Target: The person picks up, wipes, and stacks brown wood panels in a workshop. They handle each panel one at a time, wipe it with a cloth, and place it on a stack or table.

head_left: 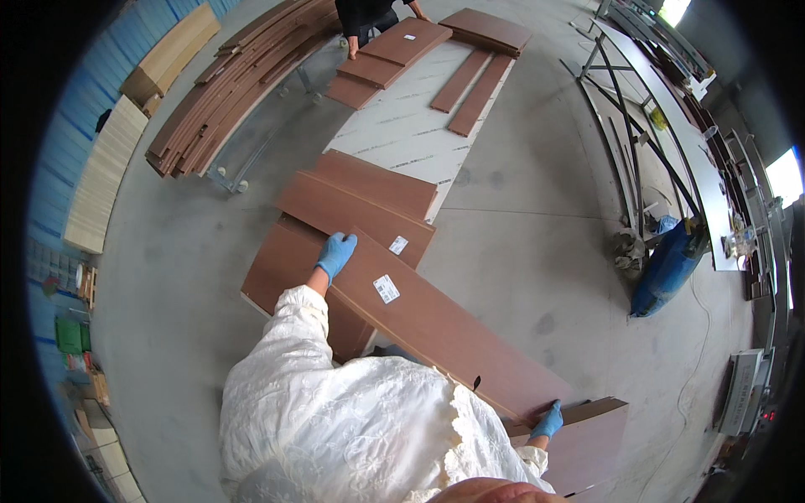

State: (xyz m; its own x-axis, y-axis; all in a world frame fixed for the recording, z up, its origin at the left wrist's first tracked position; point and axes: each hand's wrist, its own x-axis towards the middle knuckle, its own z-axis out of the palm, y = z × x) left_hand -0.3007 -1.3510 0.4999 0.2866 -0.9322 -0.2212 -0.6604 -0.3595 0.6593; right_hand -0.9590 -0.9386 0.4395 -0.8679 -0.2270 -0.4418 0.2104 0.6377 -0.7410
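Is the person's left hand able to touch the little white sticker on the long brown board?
Probably yes. The left hand rests on the long brown board, and the white sticker lies just beside it with nothing between.

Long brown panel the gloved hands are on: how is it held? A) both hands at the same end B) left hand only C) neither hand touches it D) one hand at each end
D: the left hand lies on the far end of the long brown panel and the right hand grips its near end, both in blue gloves.
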